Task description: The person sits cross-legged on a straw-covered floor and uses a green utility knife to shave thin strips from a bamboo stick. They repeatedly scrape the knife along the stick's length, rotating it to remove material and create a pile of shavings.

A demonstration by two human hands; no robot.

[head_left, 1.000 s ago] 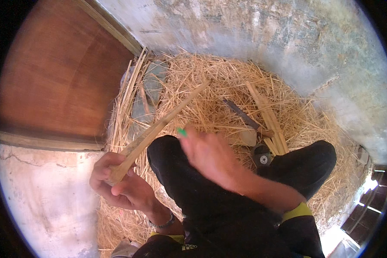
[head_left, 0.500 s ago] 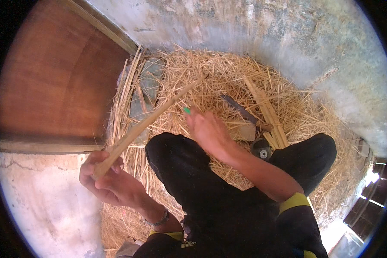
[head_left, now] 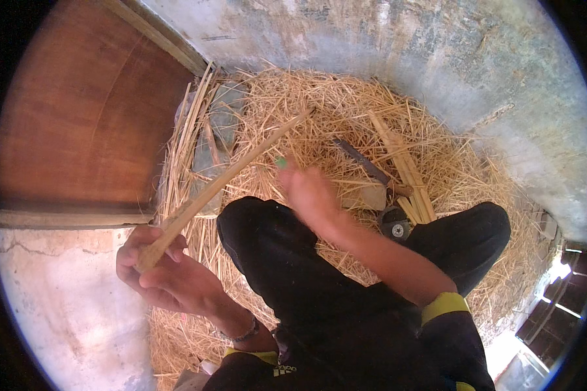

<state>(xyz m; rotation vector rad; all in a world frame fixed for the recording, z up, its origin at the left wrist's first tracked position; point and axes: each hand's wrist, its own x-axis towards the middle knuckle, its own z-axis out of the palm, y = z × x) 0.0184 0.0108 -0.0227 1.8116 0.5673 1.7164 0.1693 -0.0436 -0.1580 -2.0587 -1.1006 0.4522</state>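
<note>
My left hand [head_left: 169, 277] is closed around the lower end of a long, pale wooden strip [head_left: 225, 178], which looks like split bamboo. The strip slants up and away to the right, its far tip over the straw. My right hand [head_left: 312, 195] is blurred, just right of the strip's middle, with curled fingers. At its fingertips shows a small green thing [head_left: 281, 162]; the rest of it is hidden or too smeared to name. A gap lies between the right hand and the strip.
Straw shavings [head_left: 287, 91] cover the floor. A dark blade-like tool [head_left: 362, 160], flat pale strips [head_left: 407, 169], a block [head_left: 372, 197] and a round black object [head_left: 394, 225] lie before my knees. More thin strips [head_left: 186, 143] lean beside a brown door [head_left: 85, 117]. Walls enclose the corner.
The right hand has shifted slightly, with the green thing a little higher and the fingers more blurred. The left hand and strip have moved slightly left.
</note>
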